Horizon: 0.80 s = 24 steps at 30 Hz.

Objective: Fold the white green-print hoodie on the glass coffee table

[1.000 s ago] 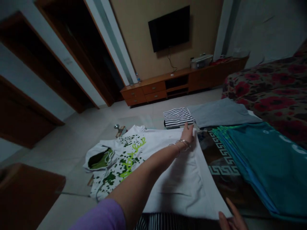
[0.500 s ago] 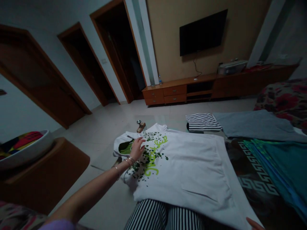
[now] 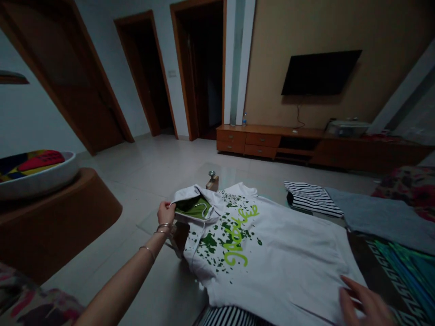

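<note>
A white hooded sweatshirt (image 3: pixel 272 258) with a green splatter print is laid out flat, directly in front of the wearer, above a strip of black-and-white striped fabric (image 3: pixel 231 318). Its right side is reached by the right hand (image 3: pixel 365 305), which is held open with the fingers spread; whether the cloth is touched is hidden by blur. The edge of the green-lined hood (image 3: pixel 193 209) is pinched by the left hand (image 3: pixel 166 213), bangles being worn on that wrist. A folded striped garment (image 3: pixel 311 198) and a folded grey garment (image 3: pixel 380 217) are placed just beyond the sweatshirt on the right. A low wooden TV cabinet (image 3: pixel 265 142) is seen farther off, below a wall-mounted television (image 3: pixel 321 72).
</note>
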Tool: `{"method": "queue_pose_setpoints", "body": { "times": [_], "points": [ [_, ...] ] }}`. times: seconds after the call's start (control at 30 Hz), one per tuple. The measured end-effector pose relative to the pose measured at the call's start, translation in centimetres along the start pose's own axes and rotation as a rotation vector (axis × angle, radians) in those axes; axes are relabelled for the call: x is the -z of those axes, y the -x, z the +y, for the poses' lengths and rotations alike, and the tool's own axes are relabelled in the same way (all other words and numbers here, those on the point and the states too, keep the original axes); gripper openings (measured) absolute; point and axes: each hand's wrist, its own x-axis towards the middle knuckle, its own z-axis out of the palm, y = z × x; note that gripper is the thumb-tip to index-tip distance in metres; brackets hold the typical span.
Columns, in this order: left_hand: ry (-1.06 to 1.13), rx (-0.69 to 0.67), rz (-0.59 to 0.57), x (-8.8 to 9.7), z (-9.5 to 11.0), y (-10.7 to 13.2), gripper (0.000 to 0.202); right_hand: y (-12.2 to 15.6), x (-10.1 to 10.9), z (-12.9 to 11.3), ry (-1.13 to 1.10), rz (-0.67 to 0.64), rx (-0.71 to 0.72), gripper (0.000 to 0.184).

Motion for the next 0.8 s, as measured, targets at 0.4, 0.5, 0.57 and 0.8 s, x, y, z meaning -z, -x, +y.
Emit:
{"method": "queue_pose_setpoints", "body": {
  "times": [0.4, 0.5, 0.57, 0.8],
  "points": [
    [0.651, 0.075, 0.171, -0.6, -1.9, 0.4, 0.023, -9.2, -33.3, -27.5, 0.206, -0.907, 0.850, 0.031],
    [0.673, 0.098, 0.183, -0.6, -1.8, -0.4, 0.026, -10.7, -38.6, -29.9, 0.273, -0.955, 0.854, 0.029],
    [0.651, 0.096, 0.205, -0.5, -1.8, -0.8, 0.026, -12.4, -41.1, -30.9, 0.296, -0.930, 0.817, 0.032],
    [0.204, -0.152, 0.062, -1.0, -2.4, -0.2, 0.033, -18.6, -44.7, -30.2, 0.297, -0.848, 0.676, 0.039]
  ]
}}
